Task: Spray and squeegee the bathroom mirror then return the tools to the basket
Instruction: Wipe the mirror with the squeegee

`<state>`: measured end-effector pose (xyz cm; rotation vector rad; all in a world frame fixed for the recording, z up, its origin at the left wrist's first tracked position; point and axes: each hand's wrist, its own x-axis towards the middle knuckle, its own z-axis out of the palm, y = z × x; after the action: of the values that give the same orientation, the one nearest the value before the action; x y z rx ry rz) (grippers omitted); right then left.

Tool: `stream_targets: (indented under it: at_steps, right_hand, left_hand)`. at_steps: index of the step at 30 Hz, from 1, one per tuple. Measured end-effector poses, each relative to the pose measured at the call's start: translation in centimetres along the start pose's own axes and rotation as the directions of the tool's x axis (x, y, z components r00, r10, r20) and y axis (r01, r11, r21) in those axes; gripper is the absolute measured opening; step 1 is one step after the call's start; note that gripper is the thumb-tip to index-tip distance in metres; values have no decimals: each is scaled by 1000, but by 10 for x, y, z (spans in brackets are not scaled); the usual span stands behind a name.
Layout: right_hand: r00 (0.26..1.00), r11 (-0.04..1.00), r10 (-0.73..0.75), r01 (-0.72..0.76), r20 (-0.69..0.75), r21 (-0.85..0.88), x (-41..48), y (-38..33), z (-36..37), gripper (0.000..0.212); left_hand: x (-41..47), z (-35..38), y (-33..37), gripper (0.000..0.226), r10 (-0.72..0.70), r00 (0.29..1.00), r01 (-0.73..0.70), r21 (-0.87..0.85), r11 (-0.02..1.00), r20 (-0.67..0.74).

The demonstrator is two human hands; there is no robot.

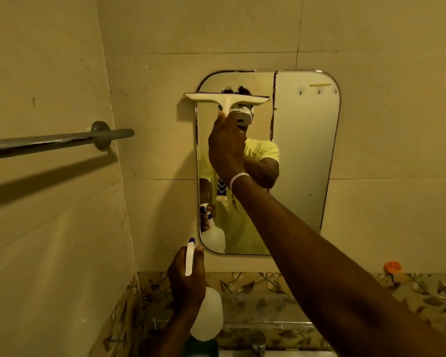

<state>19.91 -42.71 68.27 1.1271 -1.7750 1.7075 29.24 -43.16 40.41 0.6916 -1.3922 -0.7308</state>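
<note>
Up top, right hand (225,148) grips squeegee (225,98) overhanging mirror's (304,161) left edge; left hand (188,276) holds spray bottle (204,315).

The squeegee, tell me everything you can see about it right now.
The squeegee is a cream-white plastic T shape: a long flat blade head across the top and a short handle running down from its middle. The right hand grips the handle from below. The head is level, pressed against the upper left part of the mirror, with its left end overhanging the mirror's edge onto the tiled wall.
</note>
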Motion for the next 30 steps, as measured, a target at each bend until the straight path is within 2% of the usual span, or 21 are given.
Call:
stream_targets:
  at_steps: [4, 6, 8, 12, 17, 23, 26, 29, 30]
  right_hand:
    - [992, 993, 84, -92, 97, 77, -47, 36, 9, 48]
    - [991, 987, 84, -98, 106, 130, -87, 60, 13, 41]
    - [989, 980, 118, -129, 85, 150, -127, 86, 19, 31]
    - [973, 969, 188, -206, 136, 134, -197, 132, 23, 18]
    - [907, 931, 355, -364, 226, -1, -263, 174, 27, 30]
    - [863, 893, 449, -443, 233, -78, -282, 185, 28, 26]
    - [854, 887, 459, -455, 244, -76, -286, 190, 26, 27]
    - [796, 836, 545, -541, 262, -93, -300, 198, 22, 26]
    - [778, 817, 574, -567, 255, -109, -304, 202, 19, 27]
  left_hand:
    - [0, -4, 4, 7, 2, 1000, -2, 11, 1000, -10]
    - [0, -9, 3, 4, 55, 998, -55, 8, 998, -7]
    - [1, -12, 0, 8, 79, 997, -79, 34, 996, -13]
    - [0, -18, 0, 28, 51, 998, -51, 17, 999, -40]
    - [2, -27, -9, 35, 69, 997, -68, 24, 997, -23]
    - [2, -30, -13, 39, 44, 999, -43, 38, 998, -27]
    - [1, -30, -8, 30, 39, 999, -38, 29, 999, -27]
    - [-1, -29, -2, 5, 45, 999, -45, 18, 999, -12]
    - [-1, -28, 0, 3, 53, 999, -53, 16, 998, -9]
